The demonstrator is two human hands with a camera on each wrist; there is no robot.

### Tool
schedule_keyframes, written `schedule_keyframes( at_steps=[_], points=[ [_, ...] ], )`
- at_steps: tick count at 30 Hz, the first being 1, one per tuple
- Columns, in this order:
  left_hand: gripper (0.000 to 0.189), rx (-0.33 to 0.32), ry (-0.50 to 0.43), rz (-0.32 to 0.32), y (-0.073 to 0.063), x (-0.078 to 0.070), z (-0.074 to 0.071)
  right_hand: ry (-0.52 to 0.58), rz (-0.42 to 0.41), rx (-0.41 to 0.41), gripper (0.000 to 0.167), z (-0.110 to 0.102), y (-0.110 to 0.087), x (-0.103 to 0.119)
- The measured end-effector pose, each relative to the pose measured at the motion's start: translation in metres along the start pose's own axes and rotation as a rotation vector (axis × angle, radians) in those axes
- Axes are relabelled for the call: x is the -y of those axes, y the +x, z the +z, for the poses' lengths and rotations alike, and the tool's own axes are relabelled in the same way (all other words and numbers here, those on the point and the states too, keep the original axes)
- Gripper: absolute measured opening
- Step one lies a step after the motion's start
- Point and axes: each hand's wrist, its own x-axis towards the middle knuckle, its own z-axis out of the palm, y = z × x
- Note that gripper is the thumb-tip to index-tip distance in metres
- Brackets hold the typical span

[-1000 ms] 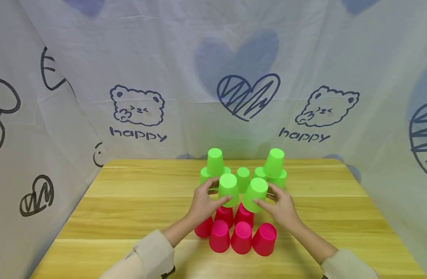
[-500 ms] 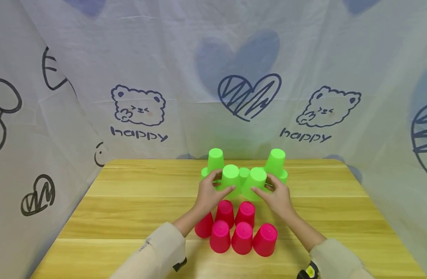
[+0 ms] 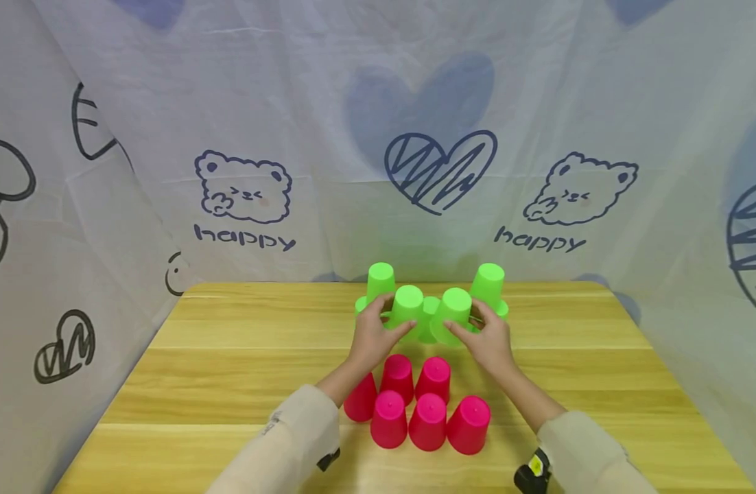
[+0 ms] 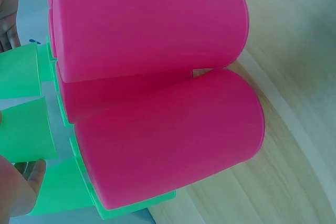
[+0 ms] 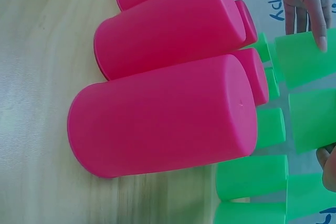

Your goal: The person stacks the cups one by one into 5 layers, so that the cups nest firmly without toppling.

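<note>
In the head view my left hand (image 3: 373, 337) grips an upside-down green cup (image 3: 407, 303) from its left side, thumb in front. My right hand (image 3: 492, 341) holds a second upside-down green cup (image 3: 455, 307) from the right. Both cups are side by side, overlapping a green cup (image 3: 430, 322) behind them. The right wrist view shows the right hand's cup (image 5: 314, 119) raised higher than the green cups standing on the table. Behind my hands, one green cup (image 3: 381, 280) tops the left stack, and another green cup (image 3: 489, 283) tops the right stack; their lower cups are partly hidden.
Several pink-red cups (image 3: 427, 422) stand upside down in two rows on the wooden table (image 3: 242, 384), nearer than my hands. A patterned white cloth (image 3: 328, 137) hangs behind the table's far edge and at both sides.
Both hands have carried their two green cups away from me, from over the back pink-red cups to the row of green cups. The pink-red cups have stayed put.
</note>
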Motion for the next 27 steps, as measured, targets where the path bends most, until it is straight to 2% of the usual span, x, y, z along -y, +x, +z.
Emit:
schedule_keyframes(
  at_steps=[6,12,21,27],
  points=[
    [0.052,0.009,0.037,0.001,0.006,0.004,0.006,-0.013,0.011,-0.025,0.054,0.003,0.008,-0.003],
    [0.052,-0.012,0.097,0.008,0.013,0.006,0.01,-0.025,0.029,-0.069,0.055,0.008,0.014,-0.008],
    [0.05,-0.043,0.098,0.032,0.019,0.007,0.018,-0.015,0.06,-0.106,0.057,0.017,0.021,-0.013],
    [0.049,-0.062,0.11,-0.001,0.021,0.006,0.025,-0.039,0.032,-0.129,0.055,0.023,0.024,-0.012]
  ],
)
